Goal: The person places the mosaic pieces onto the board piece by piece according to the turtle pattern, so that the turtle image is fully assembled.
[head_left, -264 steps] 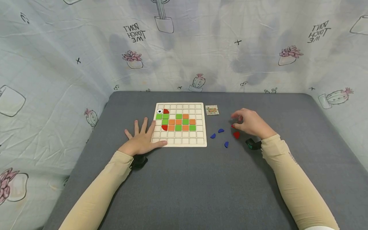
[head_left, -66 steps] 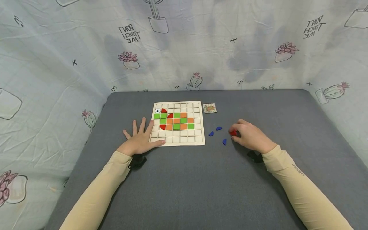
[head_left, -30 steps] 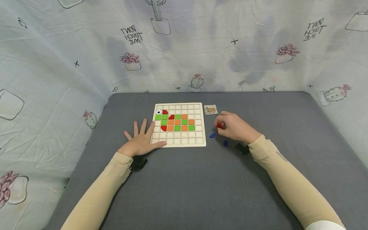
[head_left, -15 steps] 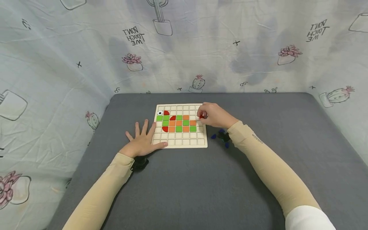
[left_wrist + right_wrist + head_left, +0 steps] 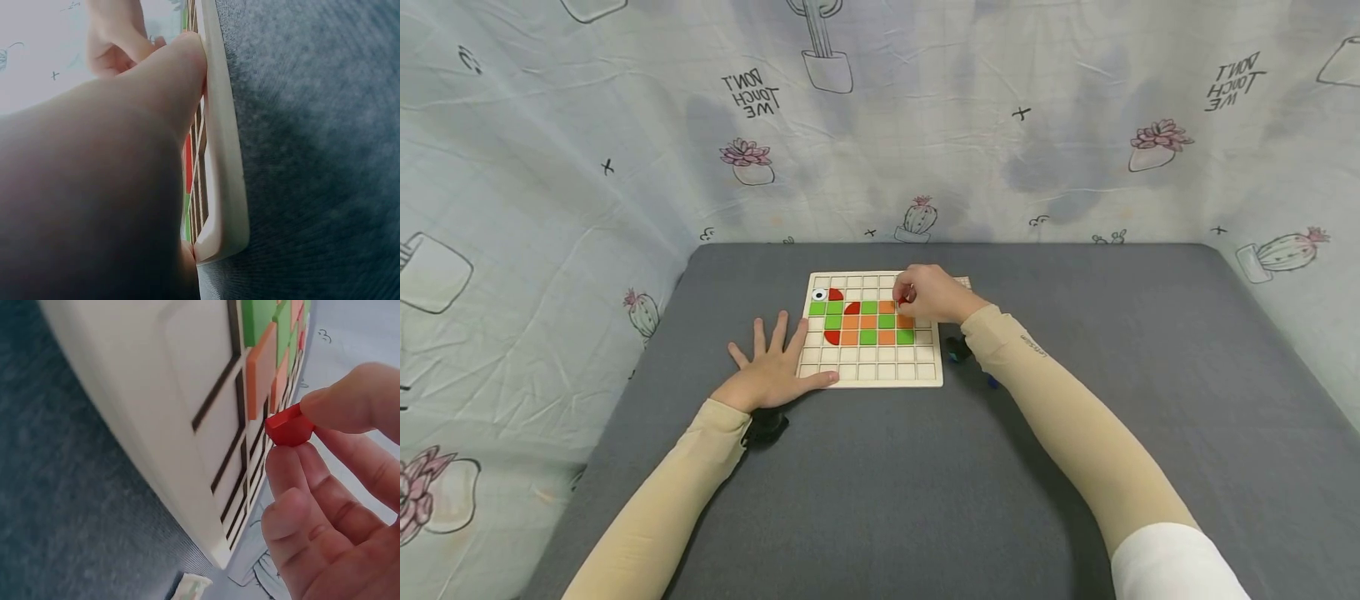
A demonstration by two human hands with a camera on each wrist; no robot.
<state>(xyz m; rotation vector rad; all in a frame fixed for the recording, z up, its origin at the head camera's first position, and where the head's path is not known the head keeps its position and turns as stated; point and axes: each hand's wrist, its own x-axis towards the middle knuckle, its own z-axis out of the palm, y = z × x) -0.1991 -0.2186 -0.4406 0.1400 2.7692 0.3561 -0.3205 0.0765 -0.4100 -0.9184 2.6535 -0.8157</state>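
Observation:
My right hand (image 5: 931, 293) is over the upper right of a cream gridded board (image 5: 868, 372). Between thumb and fingers it pinches a small red tile (image 5: 290, 427), close to the orange tile (image 5: 261, 372) in the right wrist view. My left hand (image 5: 767, 375) lies with fingers spread at the board's left side, its thumb (image 5: 178, 59) along the near rim. Green, orange and red tiles fill part of the grid, among them a red rounded tile (image 5: 852, 308), with a round eye tile (image 5: 818, 294) at the upper left.
A small picture card (image 5: 964, 282) lies right of the board, largely hidden behind the right hand. One blue piece (image 5: 992, 382) shows under the right forearm; other blue pieces are hidden there. A patterned cloth (image 5: 970, 125) hangs behind the grey table (image 5: 865, 483).
My right hand picked up the red tile from the table on the right and carried it left over the board. Earlier, another red tile was set into the grid. The left hand stayed put.

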